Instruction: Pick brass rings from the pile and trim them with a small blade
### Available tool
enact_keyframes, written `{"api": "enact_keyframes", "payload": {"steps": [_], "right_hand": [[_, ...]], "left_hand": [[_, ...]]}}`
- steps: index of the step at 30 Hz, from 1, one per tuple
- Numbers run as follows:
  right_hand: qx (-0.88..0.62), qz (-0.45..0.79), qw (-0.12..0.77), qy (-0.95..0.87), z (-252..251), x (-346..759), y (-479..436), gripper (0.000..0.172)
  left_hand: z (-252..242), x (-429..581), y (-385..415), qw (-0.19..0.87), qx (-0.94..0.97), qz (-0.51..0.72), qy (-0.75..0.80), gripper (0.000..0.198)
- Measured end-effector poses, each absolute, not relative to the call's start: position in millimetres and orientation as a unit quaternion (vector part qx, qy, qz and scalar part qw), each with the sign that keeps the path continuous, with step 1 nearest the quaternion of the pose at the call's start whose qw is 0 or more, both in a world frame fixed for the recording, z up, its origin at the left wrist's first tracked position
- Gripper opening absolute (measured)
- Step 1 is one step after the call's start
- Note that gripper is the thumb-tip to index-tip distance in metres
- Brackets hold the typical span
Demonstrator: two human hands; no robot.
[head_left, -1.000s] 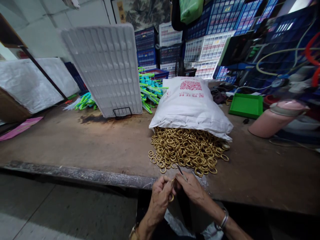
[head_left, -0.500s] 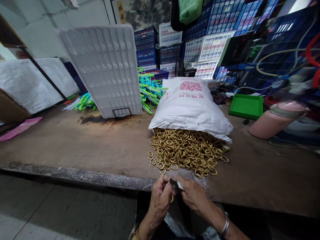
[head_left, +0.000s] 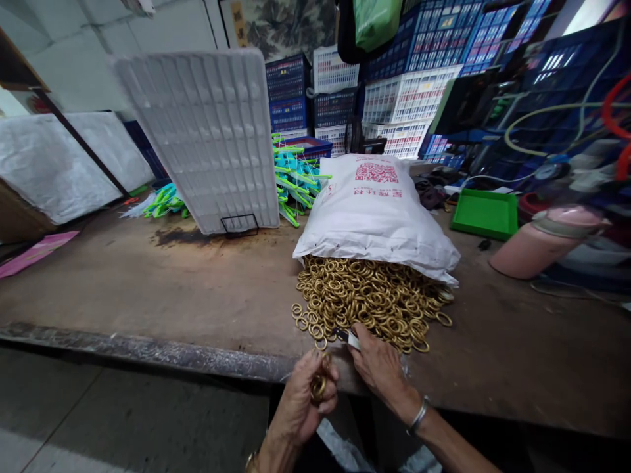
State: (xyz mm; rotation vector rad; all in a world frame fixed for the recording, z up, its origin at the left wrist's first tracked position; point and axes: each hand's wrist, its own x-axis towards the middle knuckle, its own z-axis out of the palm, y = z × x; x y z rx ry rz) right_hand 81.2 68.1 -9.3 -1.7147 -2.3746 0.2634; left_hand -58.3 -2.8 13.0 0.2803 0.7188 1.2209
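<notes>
Several gold-coloured rings [head_left: 318, 389] sit in my left hand [head_left: 298, 401], its fingers curled around them just off the table's front edge. My right hand [head_left: 380, 366] grips a small tool [head_left: 353, 339] with a dark tip and a whitish handle; its exact kind cannot be made out. The tool's tip lies over the near edge of a heap of gold rings [head_left: 365, 295]. That heap spills from the mouth of a white woven sack [head_left: 374, 213] with red print, lying on its side.
A ribbed white tray [head_left: 207, 138] stands upright on a black wire stand [head_left: 239, 225]. Green and blue plastic pieces [head_left: 296, 174] lie behind it. On the right are a green tray [head_left: 485, 213] and a pink bottle [head_left: 537, 243]. Stacked crates [head_left: 409, 92] fill the back.
My hands have come apart. The right one has moved forward with the tool to the heap, while the left has turned and drawn slightly back, showing the rings in it.
</notes>
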Motion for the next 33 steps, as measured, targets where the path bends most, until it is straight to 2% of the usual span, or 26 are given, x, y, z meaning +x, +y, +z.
{"api": "enact_keyframes", "payload": {"steps": [9, 12, 16, 20, 24, 30, 33], "right_hand": [[-0.593, 0.089, 0.065, -0.798, -11.9, 70.7, 80.0, 0.013], [-0.577, 0.104, 0.084, -0.805, -13.2, 74.0, 80.8, 0.014], [-0.541, 0.167, 0.139, -0.812, -14.2, 79.6, 78.8, 0.014], [-0.51, 0.27, 0.222, -0.786, -6.7, 80.0, 73.4, 0.008], [-0.482, 0.304, 0.279, -0.772, 6.9, 75.9, 65.9, 0.009], [-0.46, 0.328, 0.292, -0.772, 16.8, 71.7, 57.4, 0.009], [-0.464, 0.354, 0.287, -0.76, 18.1, 71.4, 56.0, 0.015]], "left_hand": [[7.4, -64.9, 8.8, 0.766, 0.101, 0.57, 0.278, 0.01], [5.8, -66.1, 9.9, 0.784, 0.076, 0.559, 0.259, 0.021], [4.6, -67.1, 9.8, 0.789, 0.033, 0.553, 0.264, 0.022], [4.2, -63.9, 12.5, 0.732, 0.038, 0.584, 0.35, 0.025], [5.8, -55.2, 14.0, 0.675, 0.122, 0.583, 0.434, 0.027], [6.2, -45.1, 10.9, 0.629, 0.259, 0.559, 0.473, 0.031], [5.2, -44.7, 10.8, 0.593, 0.304, 0.544, 0.51, 0.03]]}}
